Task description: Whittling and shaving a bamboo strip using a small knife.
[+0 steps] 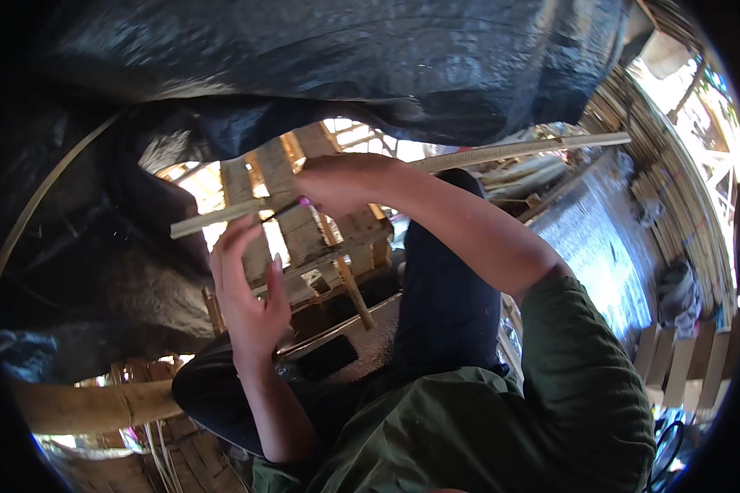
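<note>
A long pale bamboo strip [518, 152] slants across in front of me, its left end lower, passing behind my right hand and wrist. My right hand [329, 185] is closed, with a thin dark blade-like tool [281, 212] with a purple-pink spot [304, 201] sticking out of it toward the left; its kind is unclear. My left hand [251, 283] is raised just below the strip's left part. Its thumb stands apart from the bent fingers, whose tips are close to the strip; whether they touch it I cannot tell.
Black plastic sheeting [345, 57] hangs across the top and left. Beyond my hands is a slatted wooden platform [304, 238]. A dark flat phone-like object [327, 357] lies by my legs. A shiny sheet [592, 246] and bundled bamboo strips [682, 222] are at right; a thick bamboo pole [99, 407] is lower left.
</note>
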Demonstrator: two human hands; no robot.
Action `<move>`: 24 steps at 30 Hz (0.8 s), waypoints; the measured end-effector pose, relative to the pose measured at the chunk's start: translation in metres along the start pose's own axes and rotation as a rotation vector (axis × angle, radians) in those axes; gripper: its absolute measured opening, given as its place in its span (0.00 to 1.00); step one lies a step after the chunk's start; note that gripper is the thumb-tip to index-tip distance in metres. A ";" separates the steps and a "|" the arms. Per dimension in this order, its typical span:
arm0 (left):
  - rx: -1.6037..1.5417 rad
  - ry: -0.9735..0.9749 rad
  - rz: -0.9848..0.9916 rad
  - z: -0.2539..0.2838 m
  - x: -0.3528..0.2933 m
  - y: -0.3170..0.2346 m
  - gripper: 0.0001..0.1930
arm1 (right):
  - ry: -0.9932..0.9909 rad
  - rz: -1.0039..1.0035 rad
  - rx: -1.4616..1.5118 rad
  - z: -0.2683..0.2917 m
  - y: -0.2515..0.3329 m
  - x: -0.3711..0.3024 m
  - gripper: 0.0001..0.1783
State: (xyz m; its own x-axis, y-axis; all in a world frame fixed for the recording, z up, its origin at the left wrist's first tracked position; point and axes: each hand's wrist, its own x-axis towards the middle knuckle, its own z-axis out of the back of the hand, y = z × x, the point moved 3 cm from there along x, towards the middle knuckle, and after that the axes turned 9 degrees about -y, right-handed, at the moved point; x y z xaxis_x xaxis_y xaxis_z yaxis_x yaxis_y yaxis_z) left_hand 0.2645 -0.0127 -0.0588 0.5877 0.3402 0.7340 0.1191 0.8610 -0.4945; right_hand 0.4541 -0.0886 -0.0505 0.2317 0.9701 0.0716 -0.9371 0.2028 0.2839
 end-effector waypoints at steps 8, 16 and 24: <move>0.548 0.375 0.125 0.040 0.016 0.092 0.22 | 0.208 0.175 0.260 -0.020 0.022 0.038 0.09; 0.199 0.540 0.511 0.027 -0.012 0.142 0.10 | 0.213 0.257 0.181 -0.032 -0.006 0.065 0.26; 0.030 0.769 0.635 0.045 -0.030 0.161 0.05 | 0.049 -0.016 0.028 -0.005 -0.070 0.063 0.28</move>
State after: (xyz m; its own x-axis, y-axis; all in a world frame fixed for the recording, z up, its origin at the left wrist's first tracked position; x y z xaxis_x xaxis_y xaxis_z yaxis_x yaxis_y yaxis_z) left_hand 0.2297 0.1332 -0.1396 0.8951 0.4128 -0.1684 -0.4109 0.6173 -0.6709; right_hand 0.5325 -0.0407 -0.0710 0.2329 0.9723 0.0199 -0.9256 0.2153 0.3114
